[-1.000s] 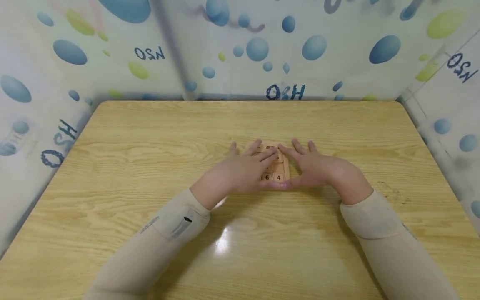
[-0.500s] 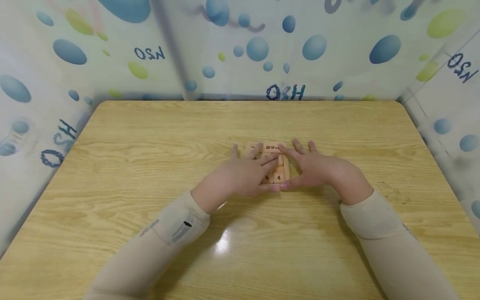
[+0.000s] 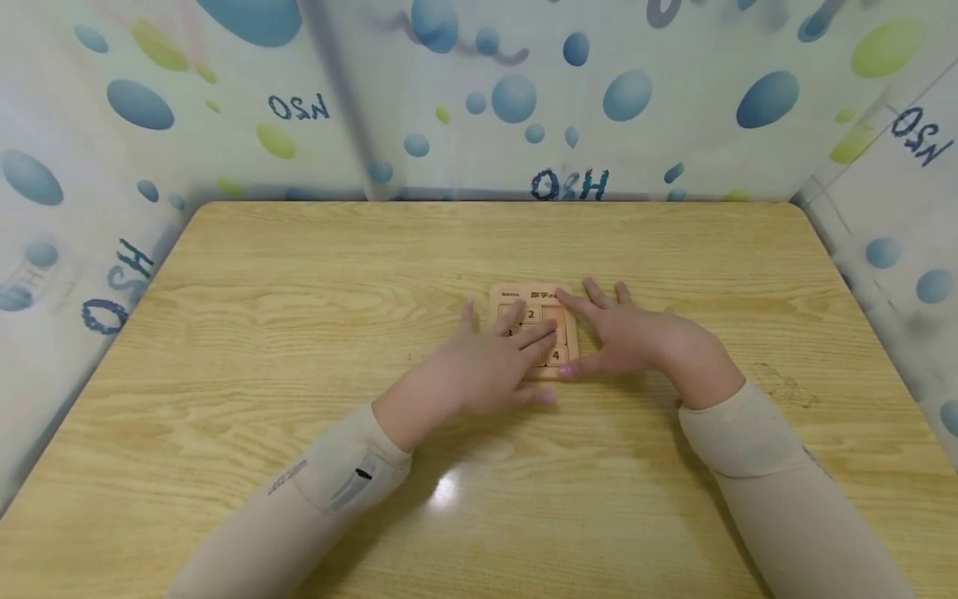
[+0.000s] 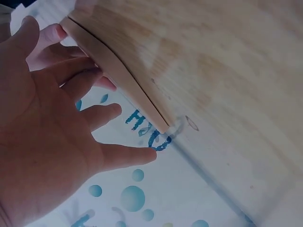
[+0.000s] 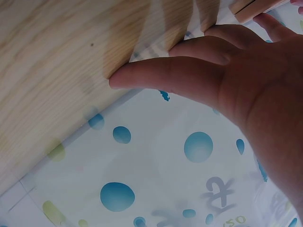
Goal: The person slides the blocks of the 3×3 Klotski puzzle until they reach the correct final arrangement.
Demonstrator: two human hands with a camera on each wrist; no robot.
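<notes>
A wooden number slide puzzle lies flat on the table, with tiles 2, 3 and 4 readable and a bare slot at its upper right. My left hand spreads over its left part, a fingertip on a tile in the right column. The left thumb sticks out past the near edge, and several tiles are hidden under the hand. My right hand has its index finger at the top of the frame and its thumb at the near right corner. Its other fingers stretch straight out beside the puzzle, tips at the tabletop in the right wrist view.
The wood-grain table reaches back to a pale wall sheet with blue and green dots. Similar sheets hang on both sides. Beige sleeves cover both forearms.
The left hand has slid toward me, its thumb leaving the near edge. A right-column tile has moved down, so the bare slot is now at the upper right. The right hand stays put.
</notes>
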